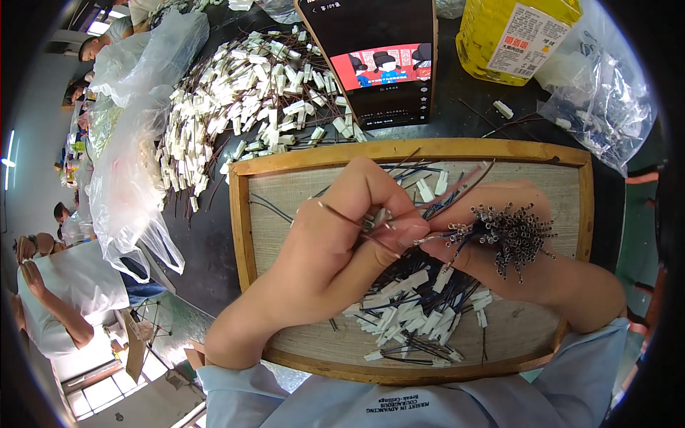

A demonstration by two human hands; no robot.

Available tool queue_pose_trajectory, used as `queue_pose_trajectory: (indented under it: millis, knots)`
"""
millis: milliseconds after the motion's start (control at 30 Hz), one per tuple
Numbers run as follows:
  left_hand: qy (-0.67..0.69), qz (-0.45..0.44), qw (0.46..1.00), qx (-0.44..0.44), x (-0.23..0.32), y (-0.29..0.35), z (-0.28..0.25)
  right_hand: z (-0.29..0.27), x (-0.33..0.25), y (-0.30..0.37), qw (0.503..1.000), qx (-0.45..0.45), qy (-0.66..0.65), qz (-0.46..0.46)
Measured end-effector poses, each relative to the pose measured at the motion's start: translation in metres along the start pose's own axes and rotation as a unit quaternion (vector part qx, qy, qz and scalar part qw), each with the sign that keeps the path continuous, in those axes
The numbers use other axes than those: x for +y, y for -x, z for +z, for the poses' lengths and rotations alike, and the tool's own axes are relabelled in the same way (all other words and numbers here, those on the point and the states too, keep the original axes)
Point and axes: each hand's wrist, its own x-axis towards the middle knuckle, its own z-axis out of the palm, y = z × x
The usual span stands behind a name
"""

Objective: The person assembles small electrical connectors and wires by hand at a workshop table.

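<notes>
Visibly, board [569,200] between frame [586,207] and right hand's [492,196] wire bundle [514,239].

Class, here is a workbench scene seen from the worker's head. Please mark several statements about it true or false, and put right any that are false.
1. The right hand holds a bundle of wires. True.
2. The left hand is flat and open. False: its fingers are curled.
3. The yellow container stands right of the lit screen. True.
4. The large heap of white connectors lies inside the wood-framed tray. False: it lies outside, beyond the frame.
5. A smaller pile of connectors lies in the tray. True.
</notes>
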Motion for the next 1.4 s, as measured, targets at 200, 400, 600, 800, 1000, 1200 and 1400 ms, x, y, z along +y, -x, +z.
queue_pose_trajectory:
  millis: [200,400,600,800,1000,1200,1400]
  knots:
    - [-0.039,0.018,0.999,-0.003,-0.001,0.001,0.0,0.004,0.002,0.001,0.999,0.046,-0.009,-0.019]
    - [0.086,-0.013,0.988,0.124,-0.001,-0.002,-0.006,0.004,-0.017,-0.001,0.982,0.126,-0.051,0.135]
    - [0.192,-0.125,0.962,0.149,-0.002,-0.009,-0.015,0.002,-0.024,-0.001,0.974,0.117,-0.062,0.182]
    - [0.318,-0.108,0.923,0.19,-0.016,-0.015,-0.03,0.001,-0.025,-0.007,0.991,0.019,-0.034,0.125]
    - [0.363,-0.107,0.899,0.222,-0.008,-0.018,-0.022,0.008,-0.018,0.002,0.979,0.084,-0.098,0.16]
    - [0.305,-0.074,0.944,0.098,-0.008,-0.012,-0.014,0.005,-0.026,0.001,0.958,0.087,-0.163,0.219]
    - [0.309,-0.102,0.942,0.079,-0.005,-0.008,-0.009,0.001,-0.036,0.004,0.96,0.072,-0.089,0.254]
